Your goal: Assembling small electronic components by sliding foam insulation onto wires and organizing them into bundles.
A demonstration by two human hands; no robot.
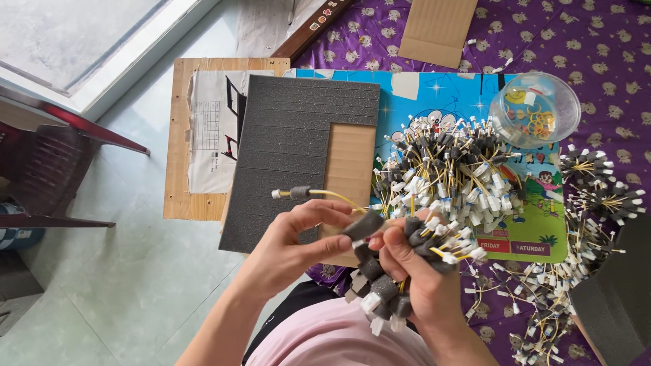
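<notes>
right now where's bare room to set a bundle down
Bare spots: the grey foam sheet left of the wire pile, and the cardboard strip between them. Crowded: around the clear bowl and the loose bundles on the right. Both hands, left hand and right hand, are full.

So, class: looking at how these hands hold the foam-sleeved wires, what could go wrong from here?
1. The right hand grips a thick bundle of foam-sleeved wires; pieces hang loose below the fist, so some might slip out.
2. The left hand pinches one foam sleeve by its end; it could slide off.
3. The yellow wire arcs out sideways and may snag the heap of finished wires.
</notes>
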